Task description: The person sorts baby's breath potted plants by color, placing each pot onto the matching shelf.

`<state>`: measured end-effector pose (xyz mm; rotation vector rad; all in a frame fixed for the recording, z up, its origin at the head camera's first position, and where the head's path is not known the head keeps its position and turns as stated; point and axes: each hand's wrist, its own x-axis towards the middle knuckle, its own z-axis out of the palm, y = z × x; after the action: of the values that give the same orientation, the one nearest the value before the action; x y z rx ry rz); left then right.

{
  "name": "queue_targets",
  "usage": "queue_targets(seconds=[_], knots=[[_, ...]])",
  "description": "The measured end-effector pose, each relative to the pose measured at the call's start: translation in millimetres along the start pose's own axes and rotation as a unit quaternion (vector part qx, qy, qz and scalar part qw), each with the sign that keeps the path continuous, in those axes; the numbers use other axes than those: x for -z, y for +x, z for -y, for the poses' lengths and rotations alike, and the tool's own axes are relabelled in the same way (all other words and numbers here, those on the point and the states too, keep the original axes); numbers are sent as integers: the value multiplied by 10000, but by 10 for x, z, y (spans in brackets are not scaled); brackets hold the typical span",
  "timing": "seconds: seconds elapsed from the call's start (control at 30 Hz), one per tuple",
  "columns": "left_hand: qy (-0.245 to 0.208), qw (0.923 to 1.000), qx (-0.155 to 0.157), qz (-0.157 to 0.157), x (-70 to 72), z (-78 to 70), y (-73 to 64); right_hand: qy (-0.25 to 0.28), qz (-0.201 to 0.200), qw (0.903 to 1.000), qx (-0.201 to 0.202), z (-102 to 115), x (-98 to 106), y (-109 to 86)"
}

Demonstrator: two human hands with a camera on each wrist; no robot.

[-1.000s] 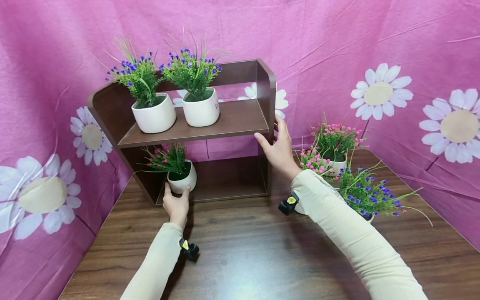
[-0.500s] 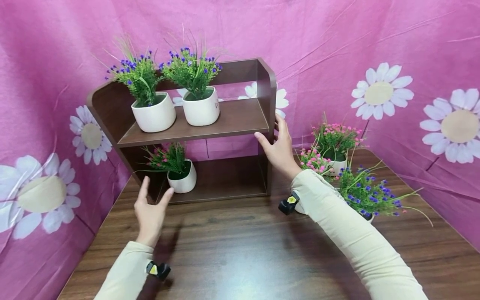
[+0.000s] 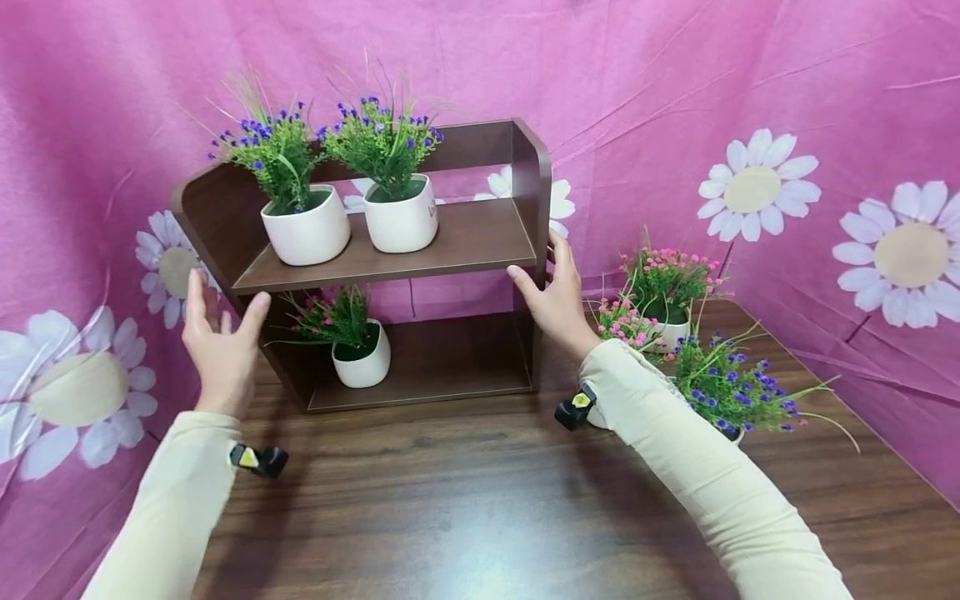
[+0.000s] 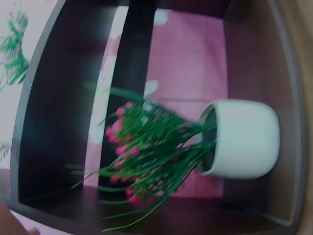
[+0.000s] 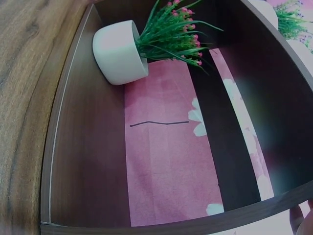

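A dark brown two-tier shelf (image 3: pixel 390 268) stands on the table. My right hand (image 3: pixel 561 300) holds its right side panel, thumb at the front edge and fingers along the outer face. Near the left side panel, my left hand (image 3: pixel 221 350) is raised with thumb and fingers spread, holding nothing. A white pot with pink flowers (image 3: pixel 362 358) stands at the left of the lower tier; the left wrist view shows this potted plant (image 4: pixel 247 139) close up. Two white pots with purple flowers (image 3: pixel 306 225) (image 3: pixel 401 215) stand on the upper tier.
Right of the shelf, potted plants with pink flowers (image 3: pixel 667 283) and one with purple flowers (image 3: pixel 731 387) stand on the wooden table (image 3: pixel 450 500), partly behind the right forearm. A pink cloth with white daisies (image 3: pixel 622 92) hangs close behind the shelf and at both sides.
My left hand has let go of the pink-flowered pot, drawn back to the left, and risen beside the shelf's left panel. My right hand has stayed on the right panel.
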<state>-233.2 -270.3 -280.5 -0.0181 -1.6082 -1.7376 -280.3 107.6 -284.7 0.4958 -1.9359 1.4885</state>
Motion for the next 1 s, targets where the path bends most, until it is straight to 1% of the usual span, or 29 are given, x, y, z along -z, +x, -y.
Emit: queue_targets(seconds=[0.07,0.13,0.2,0.27,0.5,0.73,0.8,0.87,0.97,1.0], knots=[[-304,9993,-156,121,-30,-20,129,47,-4,10000,4,101,17,-21],[-666,9968,-365,266,-59,-19,235,61,8,10000,9,192,31,-40],[-928,9936,-508,394,-80,-8,308,32,27,10000,-4,217,33,-42],[-1069,9917,-542,471,-92,9,350,18,40,10000,-11,238,33,-44],[-422,9979,-291,405,-76,63,365,0,21,10000,-9,233,22,-43],[59,9994,-196,291,-61,56,354,40,18,10000,33,225,23,-38],[237,9992,-193,269,-60,54,355,33,32,10000,12,156,19,-22],[365,9988,-216,261,-62,55,357,-67,71,9999,-60,77,19,-5],[482,9981,-270,255,-67,58,359,-352,206,9989,-237,-4,52,18],[425,9984,-282,253,-69,61,359,-475,264,9981,-291,7,77,19]])
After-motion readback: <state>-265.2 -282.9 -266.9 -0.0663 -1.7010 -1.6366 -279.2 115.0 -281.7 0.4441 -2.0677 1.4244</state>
